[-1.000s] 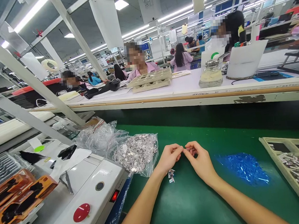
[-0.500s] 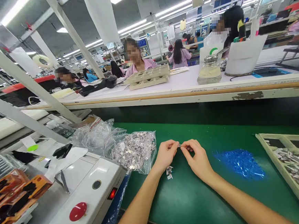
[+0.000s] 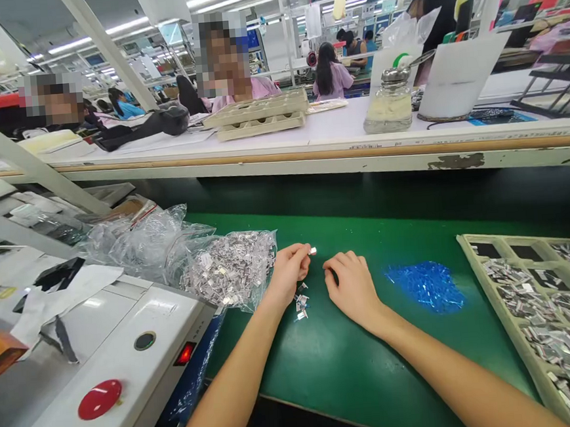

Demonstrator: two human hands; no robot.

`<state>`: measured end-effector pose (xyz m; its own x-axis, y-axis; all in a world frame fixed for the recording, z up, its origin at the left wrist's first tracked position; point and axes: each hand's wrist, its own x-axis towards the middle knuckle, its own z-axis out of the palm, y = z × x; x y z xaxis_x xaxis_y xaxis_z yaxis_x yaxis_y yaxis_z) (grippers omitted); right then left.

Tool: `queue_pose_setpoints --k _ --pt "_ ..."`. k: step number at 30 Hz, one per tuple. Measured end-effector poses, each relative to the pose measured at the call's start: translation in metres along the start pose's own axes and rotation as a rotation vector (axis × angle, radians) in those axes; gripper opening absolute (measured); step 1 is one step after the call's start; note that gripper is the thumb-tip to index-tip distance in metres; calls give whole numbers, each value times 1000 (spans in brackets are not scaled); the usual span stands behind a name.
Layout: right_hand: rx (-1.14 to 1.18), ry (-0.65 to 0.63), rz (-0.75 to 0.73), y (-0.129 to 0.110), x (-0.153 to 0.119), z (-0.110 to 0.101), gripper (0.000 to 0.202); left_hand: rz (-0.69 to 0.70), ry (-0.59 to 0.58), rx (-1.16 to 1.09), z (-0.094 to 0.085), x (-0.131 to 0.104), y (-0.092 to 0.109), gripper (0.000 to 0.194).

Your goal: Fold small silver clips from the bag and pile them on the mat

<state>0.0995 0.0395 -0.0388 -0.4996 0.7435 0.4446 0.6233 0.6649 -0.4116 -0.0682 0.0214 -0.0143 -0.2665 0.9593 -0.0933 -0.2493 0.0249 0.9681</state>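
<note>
My left hand [image 3: 289, 270] pinches a small silvery piece [image 3: 312, 251] between thumb and fingertips. Just right of it, my right hand [image 3: 352, 286] rests low over the green surface [image 3: 327, 368], its fingers curled; whether anything is inside them is hidden. A few loose metal pieces [image 3: 301, 305] lie below my left hand. To the left of that hand, a clear plastic bag [image 3: 235, 268] holds many similar pieces. A heap of thin blue strips [image 3: 429, 286] lies to the right of my right hand.
At the right edge stands a compartment tray [image 3: 494, 309] of metal pieces. A white machine [image 3: 128, 357] with a red button [image 3: 99, 399] fills the lower left. A raised shelf [image 3: 310, 162] with a glass jar [image 3: 389, 103] crosses behind; people sit beyond it.
My hands have moved apart; the small piece stays in my left hand, and my right hand has drawn away from it. The camera view has shifted, too.
</note>
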Motion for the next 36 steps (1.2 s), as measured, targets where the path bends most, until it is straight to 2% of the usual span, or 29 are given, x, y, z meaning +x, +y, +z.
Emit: queue_pose_setpoints --k 3,8,12,17,22,26,29,33,36 --pt "-78 -52 -104 -3 -1 -1 24 -32 4 -119 -2 1 5 33" --pt "-93 -183 -374 -17 -1 -8 30 -106 -15 -289 -9 4 9 23" --pt "-117 -226 -417 -21 -2 -8 30 -110 -61 -381 -13 5 8 30" --pt "-45 -216 -380 -18 -2 -8 11 -129 -11 -327 -9 6 6 43" --pt "258 -105 -231 -10 -1 -6 14 -73 8 -194 -7 6 2 43" --pt "580 71 2 -1 4 -4 18 -46 -99 -27 -4 1 0 38" --pt "700 154 147 3 7 -3 15 -82 -197 96 0 -4 0 37" --pt "716 224 196 3 8 -3 16 -97 -227 176 5 -8 1 42" --pt "749 211 218 3 8 -2 18 -99 -246 178 7 -9 3 48"
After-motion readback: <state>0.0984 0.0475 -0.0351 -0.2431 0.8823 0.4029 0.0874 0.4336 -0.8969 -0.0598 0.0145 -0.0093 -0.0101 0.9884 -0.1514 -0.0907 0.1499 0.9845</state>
